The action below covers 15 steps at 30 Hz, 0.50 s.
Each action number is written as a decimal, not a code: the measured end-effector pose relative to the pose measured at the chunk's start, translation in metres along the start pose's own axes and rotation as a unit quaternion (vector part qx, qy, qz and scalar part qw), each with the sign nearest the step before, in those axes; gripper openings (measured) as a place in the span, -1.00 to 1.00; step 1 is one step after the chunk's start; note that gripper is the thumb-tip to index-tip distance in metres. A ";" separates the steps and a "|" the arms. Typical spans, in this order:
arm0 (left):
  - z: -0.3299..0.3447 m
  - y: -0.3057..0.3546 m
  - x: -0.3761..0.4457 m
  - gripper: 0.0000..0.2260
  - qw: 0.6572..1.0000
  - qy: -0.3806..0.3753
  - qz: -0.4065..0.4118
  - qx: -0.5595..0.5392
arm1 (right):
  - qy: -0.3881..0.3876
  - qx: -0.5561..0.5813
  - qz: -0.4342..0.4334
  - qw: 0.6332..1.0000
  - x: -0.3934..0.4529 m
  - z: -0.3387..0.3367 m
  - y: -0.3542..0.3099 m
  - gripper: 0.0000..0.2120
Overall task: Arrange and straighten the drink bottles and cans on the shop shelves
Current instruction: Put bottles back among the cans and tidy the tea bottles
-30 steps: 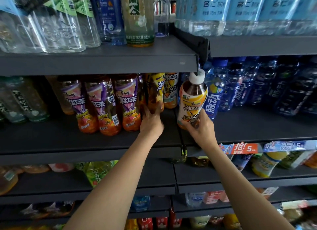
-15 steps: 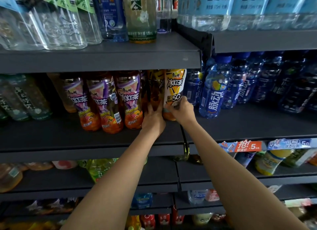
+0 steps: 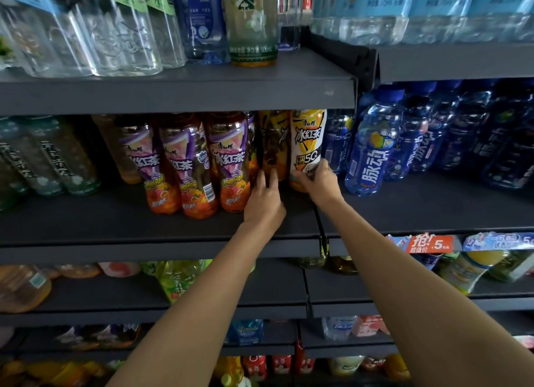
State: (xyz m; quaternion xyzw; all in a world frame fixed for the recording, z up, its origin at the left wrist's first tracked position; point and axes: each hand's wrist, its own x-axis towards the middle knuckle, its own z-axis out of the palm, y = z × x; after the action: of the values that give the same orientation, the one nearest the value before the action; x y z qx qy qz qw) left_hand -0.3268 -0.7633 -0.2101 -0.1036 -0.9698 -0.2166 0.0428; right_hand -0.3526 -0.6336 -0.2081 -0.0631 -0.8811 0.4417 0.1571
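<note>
A white-and-yellow iced tea bottle (image 3: 307, 143) stands upright at the right end of the middle shelf (image 3: 115, 227). My right hand (image 3: 318, 181) grips its lower part. Just left of it stands a dark yellow iced tea bottle (image 3: 273, 143); my left hand (image 3: 264, 201) touches its base with fingers extended. Further left stand three purple-labelled iced tea bottles (image 3: 231, 167).
Blue sports drink bottles (image 3: 372, 152) crowd the neighbouring shelf to the right. Green tea bottles (image 3: 43, 161) fill the far left. Water bottles (image 3: 115, 31) line the shelf above, whose edge hangs low over the bottle tops. Lower shelves hold mixed drinks and price tags (image 3: 430, 243).
My right hand carried the white-and-yellow bottle left from the blue bottles and stood it beside the dark yellow one. My left hand stayed at that bottle's base.
</note>
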 end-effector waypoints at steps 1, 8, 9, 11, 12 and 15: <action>-0.003 -0.004 -0.008 -0.39 1.000 0.017 0.020 0.004 | -0.002 -0.011 0.007 1.000 -0.004 0.001 0.002 -0.48; -0.007 -0.047 -0.054 -0.55 0.978 0.180 0.103 0.034 | 0.037 -0.003 -0.012 0.999 -0.040 -0.006 0.009 -0.42; -0.006 -0.050 -0.057 -0.55 0.975 0.191 0.108 0.035 | 0.048 0.000 -0.020 0.999 -0.044 -0.010 0.010 -0.43; -0.003 -0.047 -0.059 -0.56 0.974 0.193 0.116 0.035 | 0.078 -0.008 -0.038 0.996 -0.053 -0.022 0.011 -0.43; -0.001 -0.040 -0.059 -0.56 0.973 0.192 0.122 0.033 | 0.094 -0.013 -0.044 0.994 -0.057 -0.030 0.013 -0.44; 0.004 -0.015 -0.057 -0.57 0.970 0.192 0.151 0.011 | 0.150 -0.016 -0.022 0.988 -0.060 -0.059 0.025 -0.46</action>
State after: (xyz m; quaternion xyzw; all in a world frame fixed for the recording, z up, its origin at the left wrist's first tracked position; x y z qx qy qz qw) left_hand -0.2751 -0.7853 -0.2268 -0.2047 -0.9187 -0.2133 0.2618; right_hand -0.2773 -0.5890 -0.2081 -0.1115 -0.8555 0.4096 0.2964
